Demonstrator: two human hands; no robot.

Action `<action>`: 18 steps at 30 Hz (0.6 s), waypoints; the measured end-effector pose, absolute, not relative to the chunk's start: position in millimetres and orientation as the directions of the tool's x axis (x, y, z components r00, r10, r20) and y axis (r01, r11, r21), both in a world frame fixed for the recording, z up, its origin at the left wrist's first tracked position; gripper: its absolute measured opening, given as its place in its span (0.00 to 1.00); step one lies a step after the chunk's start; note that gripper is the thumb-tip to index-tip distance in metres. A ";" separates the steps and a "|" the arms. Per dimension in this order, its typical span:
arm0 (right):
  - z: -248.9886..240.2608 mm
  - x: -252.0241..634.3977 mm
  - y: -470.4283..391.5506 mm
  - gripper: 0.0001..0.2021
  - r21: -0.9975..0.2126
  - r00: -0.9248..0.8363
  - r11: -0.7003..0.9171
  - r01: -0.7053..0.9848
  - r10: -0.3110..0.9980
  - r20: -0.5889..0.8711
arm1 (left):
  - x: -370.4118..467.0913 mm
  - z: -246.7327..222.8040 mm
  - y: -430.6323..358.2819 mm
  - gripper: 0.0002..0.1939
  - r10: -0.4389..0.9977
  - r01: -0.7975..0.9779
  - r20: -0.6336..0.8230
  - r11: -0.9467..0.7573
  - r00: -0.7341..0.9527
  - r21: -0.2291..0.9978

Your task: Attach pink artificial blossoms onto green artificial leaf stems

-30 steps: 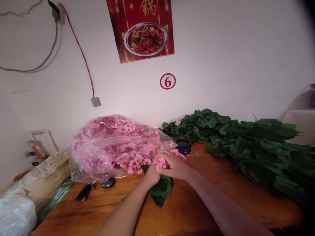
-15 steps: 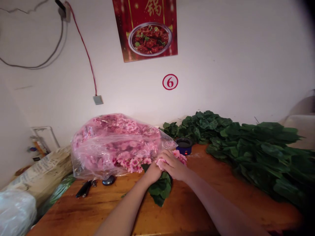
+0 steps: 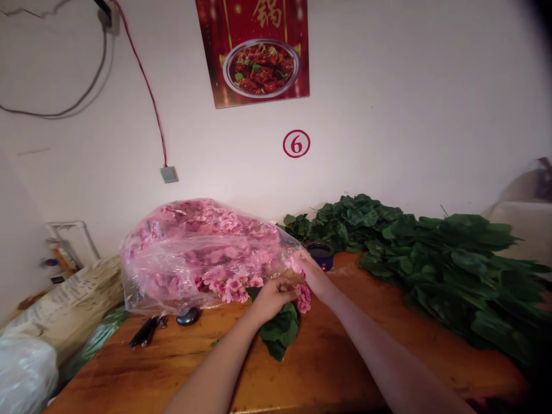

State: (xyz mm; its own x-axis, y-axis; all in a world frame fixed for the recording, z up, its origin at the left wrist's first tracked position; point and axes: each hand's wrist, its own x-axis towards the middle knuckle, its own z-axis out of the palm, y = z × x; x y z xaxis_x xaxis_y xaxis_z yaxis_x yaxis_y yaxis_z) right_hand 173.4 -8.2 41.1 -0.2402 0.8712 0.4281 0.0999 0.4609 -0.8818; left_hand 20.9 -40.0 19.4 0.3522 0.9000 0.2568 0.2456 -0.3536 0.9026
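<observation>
My left hand (image 3: 272, 296) is closed around the stem end of a pink flower sprig (image 3: 303, 299), above a green leaf cluster (image 3: 280, 330) on the wooden table. Beyond and to the right, my right hand (image 3: 314, 275) has its fingers wrapped round pink blossoms (image 3: 295, 263), beside the blue round pot. A clear plastic bag (image 3: 202, 247) full of pink flowers lies left of both hands, with some blossoms (image 3: 233, 288) spilling from its front edge.
The blue pot (image 3: 321, 257) shows a red light. Piled green leaves (image 3: 448, 270) cover the table's right side. Keys (image 3: 146, 332) and a dark oval object (image 3: 188, 316) lie at the front left. Brown sacks (image 3: 73, 305) stand beyond the table's left edge.
My hands have moved apart: the right one has shifted slightly right and back, while the left one shows lower, near the hanging blossoms. The view has shifted slightly.
</observation>
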 end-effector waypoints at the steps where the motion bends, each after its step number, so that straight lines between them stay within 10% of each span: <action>1: 41.5 173.9 -4.6 0.11 -0.914 -0.203 0.405 -0.007 0.895 0.397 | 20.6 19.5 -40.6 0.19 0.906 0.283 0.267 -0.364 0.329 0.888; 8: 41.5 169.6 0.1 0.13 -0.864 -0.337 0.059 -0.500 0.906 0.257 | 18.9 25.3 -49.8 0.17 0.862 0.636 0.455 -0.483 0.224 0.601; 18: 27.1 168.5 7.9 0.10 -0.967 -0.160 0.218 -0.133 0.958 0.238 | 21.1 35.4 -62.2 0.19 0.832 0.757 0.486 -0.494 0.268 0.428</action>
